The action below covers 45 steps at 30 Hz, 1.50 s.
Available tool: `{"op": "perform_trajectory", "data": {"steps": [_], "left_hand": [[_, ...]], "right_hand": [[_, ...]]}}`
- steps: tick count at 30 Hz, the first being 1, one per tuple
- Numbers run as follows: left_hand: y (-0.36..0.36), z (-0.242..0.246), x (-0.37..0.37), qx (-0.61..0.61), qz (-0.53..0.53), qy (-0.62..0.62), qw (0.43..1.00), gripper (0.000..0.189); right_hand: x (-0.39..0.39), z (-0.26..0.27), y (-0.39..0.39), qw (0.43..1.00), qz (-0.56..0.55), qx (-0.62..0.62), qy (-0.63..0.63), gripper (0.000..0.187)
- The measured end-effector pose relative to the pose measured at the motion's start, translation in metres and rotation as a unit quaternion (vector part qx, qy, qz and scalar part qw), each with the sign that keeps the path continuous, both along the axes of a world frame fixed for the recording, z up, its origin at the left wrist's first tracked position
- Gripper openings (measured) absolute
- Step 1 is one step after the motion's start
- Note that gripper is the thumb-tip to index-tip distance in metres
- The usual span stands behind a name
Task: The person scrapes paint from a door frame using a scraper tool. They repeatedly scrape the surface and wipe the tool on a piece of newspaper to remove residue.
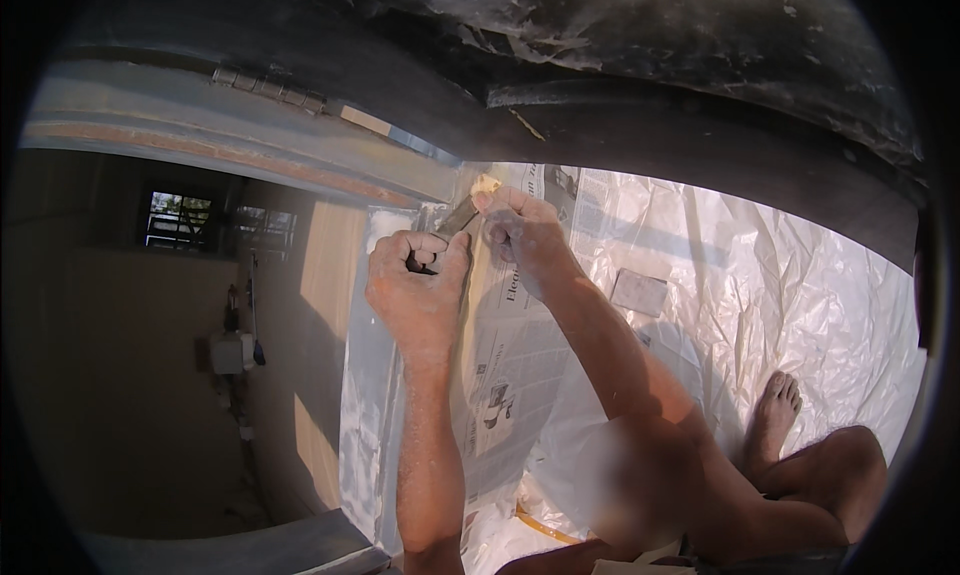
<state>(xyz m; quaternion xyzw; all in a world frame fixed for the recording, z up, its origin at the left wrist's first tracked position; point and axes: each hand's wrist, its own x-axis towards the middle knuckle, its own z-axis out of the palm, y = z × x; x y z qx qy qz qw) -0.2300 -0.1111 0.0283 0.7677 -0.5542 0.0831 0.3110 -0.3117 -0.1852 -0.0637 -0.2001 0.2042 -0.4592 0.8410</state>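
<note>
Dust covers both of my hands. My left hand (420,275) is curled around the dark handle of a flat-bladed tool, likely a putty knife (459,219), beside the inner corner of a grey-patched frame (367,402). The tool's blade points up and right, towards my right hand (525,234). Between my right thumb and fingers is a small pale yellow lump (487,183); its material is unclear. Both hands are over a strip of masking tape (471,327) running along the frame, with taped newspaper (517,372) to its right.
White plastic sheeting (750,297) covers the ground on the right, and a grey sanding block (640,292) lies on it. My bare foot (776,410) rests there too. A metal hinge (268,91) is on the upper frame member. Through the opening lies a dim room with a window (178,219).
</note>
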Motion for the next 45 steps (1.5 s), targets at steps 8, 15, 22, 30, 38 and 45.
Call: {"op": "perform_trajectory", "data": {"steps": [8,15,22,30,38,45], "left_hand": [[-0.002,-0.001,-0.002,-0.011,-0.023,-0.015,1.0,0.026],[0.001,-0.005,0.006,-0.07,-0.001,0.121,0.99,0.02],[-0.017,-0.002,-0.006,0.003,0.01,-0.122,0.992,0.02],[-0.027,-0.019,-0.013,-0.043,-0.005,-0.154,0.987,0.015],[-0.023,-0.019,-0.01,-0.097,0.024,-0.185,0.978,0.013],[-0.025,-0.023,0.004,-0.125,-0.014,-0.205,0.971,0.013]], "right_hand": [[-0.003,-0.014,-0.014,0.995,0.002,-0.089,0.035,0.028],[-0.001,-0.015,-0.013,0.997,0.013,-0.079,0.008,0.028],[-0.04,-0.04,0.021,0.988,-0.033,-0.08,0.127,0.025],[-0.092,-0.085,0.045,0.962,-0.069,-0.125,0.234,0.02],[-0.073,-0.093,0.058,0.99,-0.054,-0.068,0.11,0.021],[-0.048,-0.071,0.046,0.994,-0.069,-0.078,0.043,0.03]]}}
